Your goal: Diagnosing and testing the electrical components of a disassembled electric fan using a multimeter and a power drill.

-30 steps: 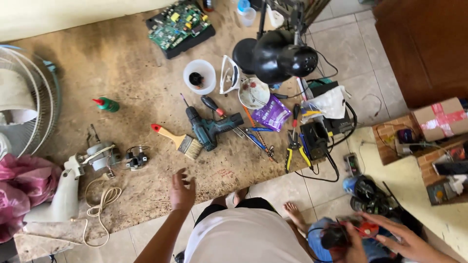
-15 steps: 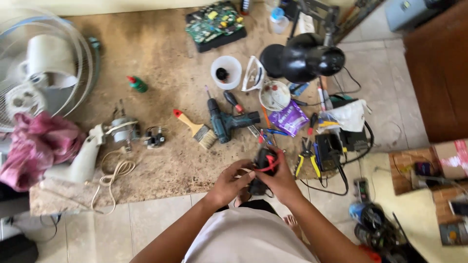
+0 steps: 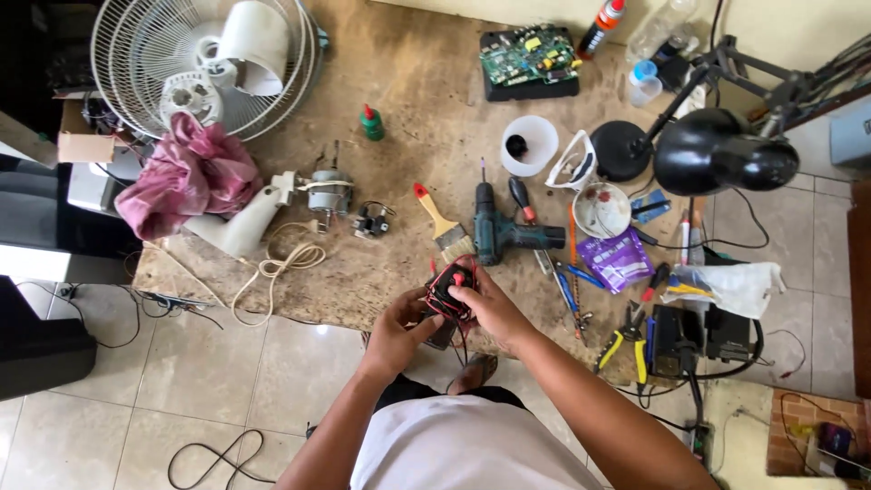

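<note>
Black device (image 3: pixel 446 292) seemingly between both hands

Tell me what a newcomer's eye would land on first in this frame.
Both hands meet at the near edge of the worktable: the left hand and right hand grip a small black device wrapped in red wires. Just beyond lies a dark green cordless drill beside a paintbrush. A white fan guard fills the far left corner, a black desk lamp the right.
</note>
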